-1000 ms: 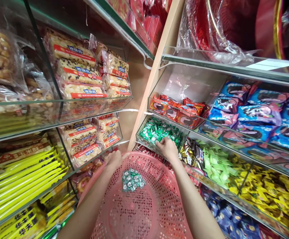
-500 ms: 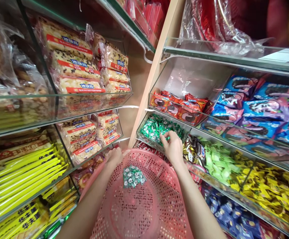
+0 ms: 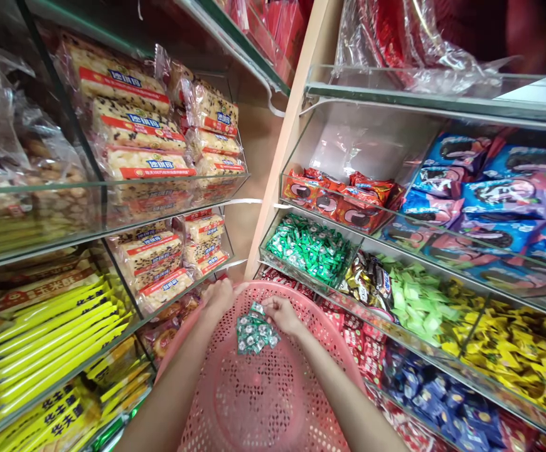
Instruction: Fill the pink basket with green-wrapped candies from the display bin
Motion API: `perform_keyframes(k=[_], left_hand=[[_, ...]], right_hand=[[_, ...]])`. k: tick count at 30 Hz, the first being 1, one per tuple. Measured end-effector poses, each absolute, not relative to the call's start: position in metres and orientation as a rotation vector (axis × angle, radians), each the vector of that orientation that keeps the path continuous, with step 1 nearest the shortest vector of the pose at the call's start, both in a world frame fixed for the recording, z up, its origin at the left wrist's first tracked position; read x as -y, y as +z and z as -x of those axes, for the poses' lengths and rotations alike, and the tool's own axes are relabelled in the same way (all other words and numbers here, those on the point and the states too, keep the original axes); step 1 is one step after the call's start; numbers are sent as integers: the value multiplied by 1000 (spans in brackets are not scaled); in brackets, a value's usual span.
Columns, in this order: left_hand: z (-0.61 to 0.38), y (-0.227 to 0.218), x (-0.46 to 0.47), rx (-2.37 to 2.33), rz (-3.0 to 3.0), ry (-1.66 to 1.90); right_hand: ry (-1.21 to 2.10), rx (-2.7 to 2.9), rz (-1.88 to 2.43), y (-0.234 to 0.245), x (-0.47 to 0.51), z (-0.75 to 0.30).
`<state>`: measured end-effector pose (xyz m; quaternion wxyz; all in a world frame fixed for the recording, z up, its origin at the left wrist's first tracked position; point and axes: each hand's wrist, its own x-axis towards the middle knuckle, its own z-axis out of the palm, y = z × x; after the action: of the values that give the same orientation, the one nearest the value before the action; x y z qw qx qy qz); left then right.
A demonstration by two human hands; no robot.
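At the small heap of green-wrapped candies [image 3: 256, 337] inside the pink perforated basket [image 3: 255, 411], bending the right hand's [image 3: 283, 316] fingers (cannot tell whether gripping one); clasping the rim [image 3: 273, 286] with the left hand [image 3: 218, 297], fingers closed; facing, beyond, a clear bin [image 3: 296, 266] of more.

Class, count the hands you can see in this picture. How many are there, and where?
2: the left hand holds the pink basket at its rim, and the right hand is over it, beside the green sweets inside.
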<state>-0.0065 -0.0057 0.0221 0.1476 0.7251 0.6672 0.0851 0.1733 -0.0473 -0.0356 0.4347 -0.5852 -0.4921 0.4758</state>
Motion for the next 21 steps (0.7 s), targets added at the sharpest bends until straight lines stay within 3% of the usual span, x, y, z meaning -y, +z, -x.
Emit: perform_keyframes(k=[21], left_hand=[[6, 27, 8, -1902, -2091, 238]], right_hand=[[1148, 1065, 1497, -63, 42, -164]])
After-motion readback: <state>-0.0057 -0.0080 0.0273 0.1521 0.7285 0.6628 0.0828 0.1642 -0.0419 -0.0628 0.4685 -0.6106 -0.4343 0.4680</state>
